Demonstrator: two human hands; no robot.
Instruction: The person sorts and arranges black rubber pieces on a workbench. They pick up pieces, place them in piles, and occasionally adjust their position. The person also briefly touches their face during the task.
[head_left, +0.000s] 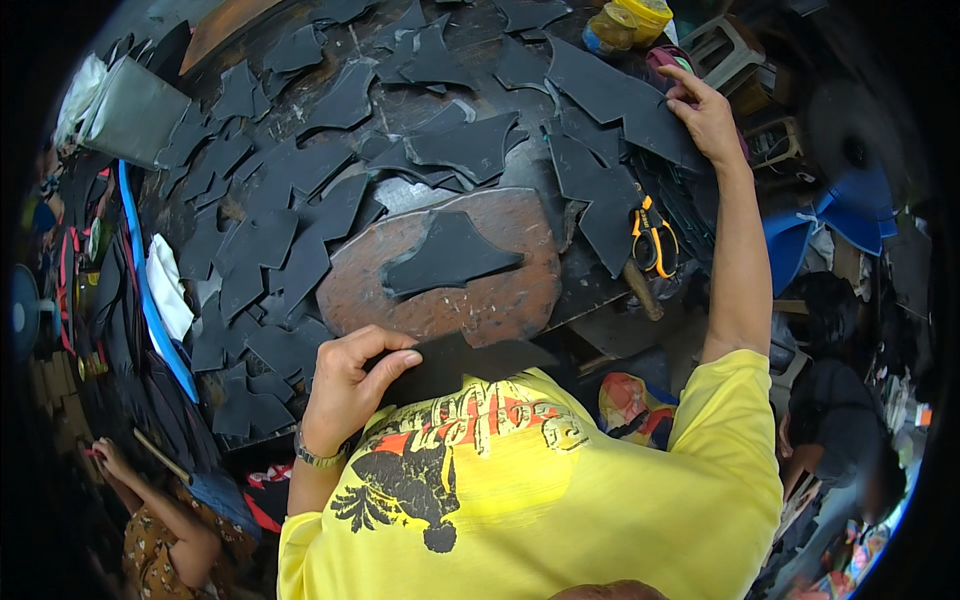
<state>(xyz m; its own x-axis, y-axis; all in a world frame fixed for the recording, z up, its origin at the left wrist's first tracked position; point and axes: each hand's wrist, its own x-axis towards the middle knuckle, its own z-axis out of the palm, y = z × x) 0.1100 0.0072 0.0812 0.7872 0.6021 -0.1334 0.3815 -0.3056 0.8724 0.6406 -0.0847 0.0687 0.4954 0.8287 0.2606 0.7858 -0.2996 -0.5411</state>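
Note:
My left hand point(352, 385), with a watch on its wrist, pinches a flat black cut piece point(465, 360) between thumb and fingers, close to my yellow shirt. My right hand point(708, 118) reaches far to the right, its thumb and bent fingers at the edge of a long black sheet piece point(610, 90) that lies over other pieces. Another black cut piece point(450, 252) with curved sides rests on a worn brown board point(480, 300) in front of me. Orange-handled scissors point(654, 238) sit beside the board, near a wooden handle point(642, 290).
Many loose black cut pieces point(260, 250) cover the dark table. A yellow-lidded jar point(630, 25) stands at the far right, near a grey plastic stool point(722, 52). A fan point(855, 150) is off to the right. At the lower left another person point(185, 530) works.

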